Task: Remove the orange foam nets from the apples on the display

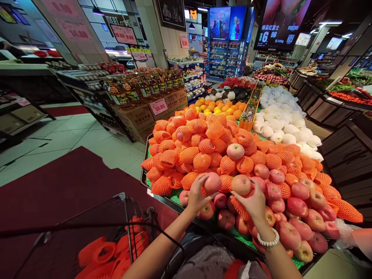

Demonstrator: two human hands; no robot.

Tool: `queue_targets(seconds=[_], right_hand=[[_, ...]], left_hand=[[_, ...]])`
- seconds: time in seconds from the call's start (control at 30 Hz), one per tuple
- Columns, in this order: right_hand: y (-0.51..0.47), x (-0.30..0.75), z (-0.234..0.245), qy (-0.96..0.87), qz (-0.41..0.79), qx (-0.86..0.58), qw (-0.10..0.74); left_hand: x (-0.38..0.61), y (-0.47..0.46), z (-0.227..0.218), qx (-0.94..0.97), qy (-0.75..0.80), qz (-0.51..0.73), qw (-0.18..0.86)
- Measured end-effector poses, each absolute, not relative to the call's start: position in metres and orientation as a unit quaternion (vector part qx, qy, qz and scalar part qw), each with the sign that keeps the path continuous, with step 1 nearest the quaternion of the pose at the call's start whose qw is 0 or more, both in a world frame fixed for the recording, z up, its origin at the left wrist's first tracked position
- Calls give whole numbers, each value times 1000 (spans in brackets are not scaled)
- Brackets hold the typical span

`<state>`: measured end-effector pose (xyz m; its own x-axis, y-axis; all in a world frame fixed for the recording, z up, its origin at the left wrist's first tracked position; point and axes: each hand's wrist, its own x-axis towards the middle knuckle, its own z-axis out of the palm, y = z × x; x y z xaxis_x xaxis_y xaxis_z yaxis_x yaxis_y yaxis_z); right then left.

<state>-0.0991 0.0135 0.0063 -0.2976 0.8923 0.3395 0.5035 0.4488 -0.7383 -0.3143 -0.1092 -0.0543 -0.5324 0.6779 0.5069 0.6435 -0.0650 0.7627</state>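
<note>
My left hand (198, 194) is closed around a pinkish-red apple (212, 183), held just over the front of the fruit display. Beside it, my right hand (253, 198) grips a yellowish-pink apple (241, 185) between thumb and fingers, a white beaded band on that wrist. Bare red apples (290, 232) lie loose below and to the right of my hands. Behind them rises a heap of apples in orange foam nets (188, 155). One bare pale apple (235, 151) rests on top of that heap.
A wire cart (130, 232) holding orange foam nets (100, 254) stands at lower left. White-netted fruit (276, 120) lies at the display's far right. Bottles of oil (145, 86) stand on cartons (139, 118) to the left. Another person's arm (362, 241) shows at the right edge, by a plastic bag (344, 234).
</note>
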Motion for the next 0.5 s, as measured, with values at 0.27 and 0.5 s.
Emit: queue_targets(seconds=[0.27,0.5], right_hand=[[41,-1,-2,-708,197,-535,417],[35,34,18,-797,173,-536,219]], left_hand=[[-288,-147,-60,54,460,725,510],[-291,-158,-82,168,349,664,640]])
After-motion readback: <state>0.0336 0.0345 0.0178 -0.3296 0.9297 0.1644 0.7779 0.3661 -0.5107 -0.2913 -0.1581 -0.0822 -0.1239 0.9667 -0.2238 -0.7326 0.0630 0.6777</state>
